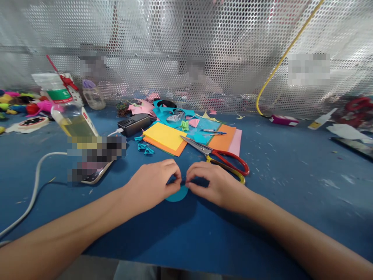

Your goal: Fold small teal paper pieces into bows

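Both hands pinching: left hand (151, 182) thumb and index on the left part of a blue paper piece (176, 195), right hand (220, 186) thumb and index at its right edge, fingertips of the two hands almost meeting. Paper piece sits between and just below the fingertips, near side rounded, rest covered by fingers; cannot tell if it's folded there.

Just beyond right hand: scissors (199, 145), red and yellow handles, blades pointing away and left, tip at a yellow sheet (164, 136). That sheet lies straight beyond the grip, over orange paper. Small blue folded bits (142, 147) beyond left hand. Farther out, ahead and slightly right of grip: orange sheet (224, 135), pens (214, 133), green folded piece (184, 125), pink folded piece (194, 123). Behind those, blue scraps (163, 112) and pink scraps (142, 107).

Left of grip: phone (100, 174), partly blurred out; dark box-shaped device (134, 124) with white plug; bottle (60, 95), green label, yellowish liquid. White cable (37, 175) far left. Far right: magenta box (284, 120), yellow cable (279, 58). All on blue table (175, 241), perforated metal panel (175, 46) behind.
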`<state>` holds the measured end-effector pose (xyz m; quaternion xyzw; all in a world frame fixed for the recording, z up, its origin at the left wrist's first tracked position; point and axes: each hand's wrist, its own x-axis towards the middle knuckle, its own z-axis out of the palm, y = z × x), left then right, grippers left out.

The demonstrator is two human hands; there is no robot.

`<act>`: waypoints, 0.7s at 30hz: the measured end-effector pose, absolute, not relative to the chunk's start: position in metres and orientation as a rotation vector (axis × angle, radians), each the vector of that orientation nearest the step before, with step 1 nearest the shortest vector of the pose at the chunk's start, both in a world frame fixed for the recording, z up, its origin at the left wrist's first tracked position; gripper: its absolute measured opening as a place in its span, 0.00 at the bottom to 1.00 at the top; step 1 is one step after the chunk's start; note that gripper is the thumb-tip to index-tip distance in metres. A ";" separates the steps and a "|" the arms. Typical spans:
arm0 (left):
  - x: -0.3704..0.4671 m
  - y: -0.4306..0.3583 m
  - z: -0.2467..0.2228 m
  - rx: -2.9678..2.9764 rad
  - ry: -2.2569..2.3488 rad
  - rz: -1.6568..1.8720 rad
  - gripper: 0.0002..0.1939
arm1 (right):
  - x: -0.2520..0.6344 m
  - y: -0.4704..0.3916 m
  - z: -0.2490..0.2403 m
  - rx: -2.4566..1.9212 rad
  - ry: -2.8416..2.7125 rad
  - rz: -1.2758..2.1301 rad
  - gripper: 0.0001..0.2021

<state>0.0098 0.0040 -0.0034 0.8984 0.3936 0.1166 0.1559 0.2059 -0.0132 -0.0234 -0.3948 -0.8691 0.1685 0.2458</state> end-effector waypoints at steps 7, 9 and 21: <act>0.008 0.007 -0.010 2.549 1.159 0.216 0.08 | 0.207 -0.011 -0.030 -1.107 -2.409 0.449 0.03; 0.009 0.007 -0.011 2.554 1.165 0.213 0.08 | 0.206 -0.011 -0.032 -1.118 -2.401 0.446 0.03; 0.016 0.001 -0.004 2.881 1.157 0.088 0.08 | 0.203 -0.013 -0.029 -1.098 -2.343 0.430 0.05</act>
